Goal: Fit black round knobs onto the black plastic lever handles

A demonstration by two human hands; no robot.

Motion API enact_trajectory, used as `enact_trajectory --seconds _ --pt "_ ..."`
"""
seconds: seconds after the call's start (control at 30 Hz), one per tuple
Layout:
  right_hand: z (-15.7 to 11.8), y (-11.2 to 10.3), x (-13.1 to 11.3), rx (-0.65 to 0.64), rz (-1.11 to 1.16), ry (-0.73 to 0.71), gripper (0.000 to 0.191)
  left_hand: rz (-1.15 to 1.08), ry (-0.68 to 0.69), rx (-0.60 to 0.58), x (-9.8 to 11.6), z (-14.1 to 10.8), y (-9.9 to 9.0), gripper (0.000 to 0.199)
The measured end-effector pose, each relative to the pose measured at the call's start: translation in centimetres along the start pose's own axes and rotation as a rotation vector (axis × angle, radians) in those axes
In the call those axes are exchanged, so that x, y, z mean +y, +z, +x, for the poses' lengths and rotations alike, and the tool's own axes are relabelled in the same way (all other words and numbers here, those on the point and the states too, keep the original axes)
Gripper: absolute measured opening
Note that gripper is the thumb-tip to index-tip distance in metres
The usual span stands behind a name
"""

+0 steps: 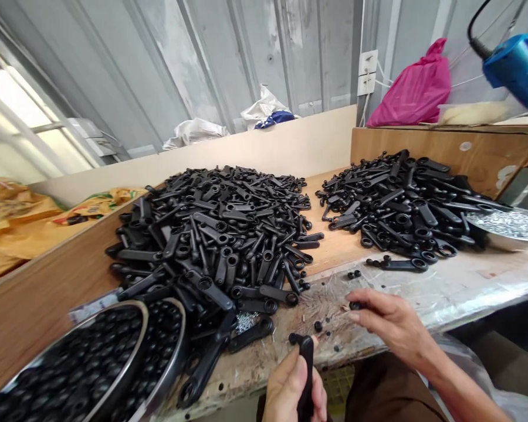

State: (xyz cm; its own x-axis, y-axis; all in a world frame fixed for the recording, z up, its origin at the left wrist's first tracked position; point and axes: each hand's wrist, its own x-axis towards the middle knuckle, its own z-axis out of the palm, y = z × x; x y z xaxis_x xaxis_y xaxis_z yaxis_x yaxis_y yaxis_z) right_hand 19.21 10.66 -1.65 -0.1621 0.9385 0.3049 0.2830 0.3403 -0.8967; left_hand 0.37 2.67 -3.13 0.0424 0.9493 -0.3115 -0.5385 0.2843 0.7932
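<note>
My left hand [286,387] is wrapped round a black window crank handle [307,369], held upright at the table's front edge, its small knobbed end near the fingertips. To the right, my right hand [387,322] pinches a small round black cap [355,305] between thumb and fingertips, just above the table. The two hands are apart. Between them lie a few loose small black pieces [318,326] on the worn tabletop. Left of my left hand, more black crank handles [250,335] lie by a small heap of metal pins [245,322].
A large pile of black handles [220,223] covers the middle left, with a second pile [405,199] at right. Two round pans [146,328] of small black parts stand front left. A bowl of metal pins [510,225] sits far right. A blue power tool [517,73] hangs upper right.
</note>
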Motion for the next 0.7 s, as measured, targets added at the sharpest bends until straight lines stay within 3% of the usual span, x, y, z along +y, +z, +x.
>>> enact_trajectory --seconds 0.17,0.33,0.47,0.6,0.7 --pt "-1.4 4.0 -3.5 -0.064 0.313 -0.151 0.016 0.116 0.155 0.129 1.5 -0.8 0.9 0.063" --pt "-1.6 5.4 -4.5 -0.121 0.386 -0.206 0.015 0.15 0.199 0.118 1.6 -1.7 0.5 0.058" --pt "-2.2 5.8 -4.3 -0.171 0.485 -0.062 0.012 0.005 0.126 0.098 1.5 -1.9 0.0 0.046" --pt "-2.4 5.8 -3.5 -0.169 0.708 0.15 0.021 -0.079 0.077 -0.069 1.4 -1.7 -0.4 0.038" --pt "-2.5 5.5 -3.1 -0.17 0.74 0.181 0.017 -0.14 0.028 -0.161 1.4 -1.5 -0.4 0.028"
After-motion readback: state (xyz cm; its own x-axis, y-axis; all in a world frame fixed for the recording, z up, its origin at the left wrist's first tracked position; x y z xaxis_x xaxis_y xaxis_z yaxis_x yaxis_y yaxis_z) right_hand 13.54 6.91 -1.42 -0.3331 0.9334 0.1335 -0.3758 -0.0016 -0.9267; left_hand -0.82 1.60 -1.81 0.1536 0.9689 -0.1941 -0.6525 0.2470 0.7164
